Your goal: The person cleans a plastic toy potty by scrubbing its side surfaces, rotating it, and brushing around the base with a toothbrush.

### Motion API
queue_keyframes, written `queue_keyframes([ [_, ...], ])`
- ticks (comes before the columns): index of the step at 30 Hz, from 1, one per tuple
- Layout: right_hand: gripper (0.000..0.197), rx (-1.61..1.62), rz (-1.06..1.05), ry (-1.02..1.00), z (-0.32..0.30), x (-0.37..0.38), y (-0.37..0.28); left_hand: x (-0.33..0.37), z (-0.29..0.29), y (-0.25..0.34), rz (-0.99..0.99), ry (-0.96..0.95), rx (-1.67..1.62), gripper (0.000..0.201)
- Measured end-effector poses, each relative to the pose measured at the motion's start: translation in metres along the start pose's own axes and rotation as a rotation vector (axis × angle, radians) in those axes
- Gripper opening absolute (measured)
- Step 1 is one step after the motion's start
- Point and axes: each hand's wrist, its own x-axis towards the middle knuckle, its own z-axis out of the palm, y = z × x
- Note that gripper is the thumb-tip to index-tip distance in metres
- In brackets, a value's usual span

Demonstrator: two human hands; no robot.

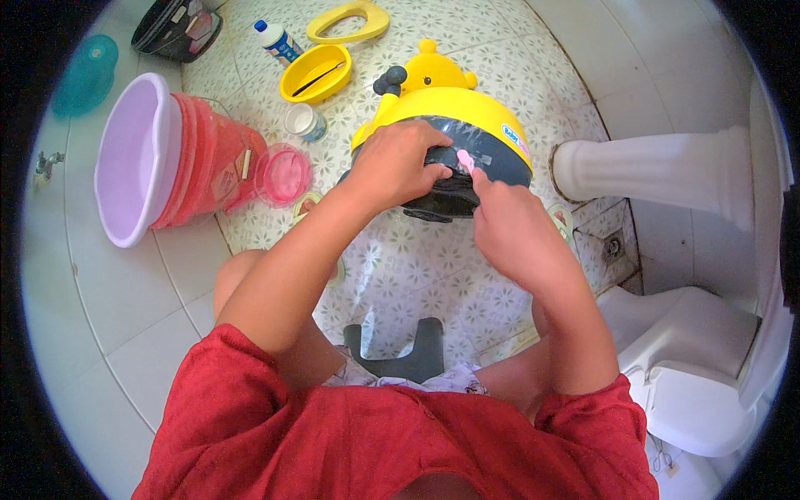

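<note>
A child's potty (454, 102) in yellow and dark grey, with a bear-shaped head at its far end, sits on the floor in front of me. My left hand (393, 163) is closed over the dark edge of its near side, thumb and fingers gripping it. In my right hand (515, 218) is a small pink brush (466, 159), like a toothbrush; its head touches the dark grey surface, where whitish smears show. Most of the brush handle is hidden by my fingers.
To the left stand red buckets (208, 158) with a lilac basin (133, 158), and a pink dipper (286, 175). Farther off are a white jar (305, 122), a yellow bowl (317, 73), a bottle (277, 42) and a yellow seat ring (348, 21). A white pedestal (650, 171) and toilet (692, 400) flank my right.
</note>
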Motion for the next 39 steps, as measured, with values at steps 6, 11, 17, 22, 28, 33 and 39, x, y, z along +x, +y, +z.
queue_keyframes([
  [6, 0.026, 0.068, 0.023, 0.015, -0.015, 0.004, 0.006, 0.002, -0.004, 0.002, -0.070, -0.024, -0.036, 0.035],
  [11, 0.022, 0.059, 0.025, -0.026, -0.009, 0.007, 0.000, 0.002, -0.006, 0.001, -0.072, -0.021, -0.028, 0.037],
  [17, 0.023, 0.007, 0.033, -0.083, -0.017, 0.004, -0.007, 0.002, -0.008, -0.004, -0.108, -0.028, -0.050, 0.037],
  [22, 0.044, -0.146, 0.066, 0.047, -0.005, 0.007, -0.013, 0.005, -0.010, -0.004, -0.095, -0.029, -0.072, 0.037],
  [28, 0.025, -0.028, 0.021, -0.119, -0.023, 0.010, -0.012, 0.004, -0.017, -0.010, -0.140, -0.072, -0.081, 0.038],
  [33, 0.027, -0.077, 0.008, 0.011, -0.003, 0.026, -0.003, 0.006, -0.015, -0.010, -0.121, -0.069, -0.086, 0.038],
  [39, 0.034, -0.052, -0.002, -0.068, -0.031, 0.014, 0.000, 0.000, -0.008, -0.013, -0.005, 0.036, -0.131, 0.036],
])
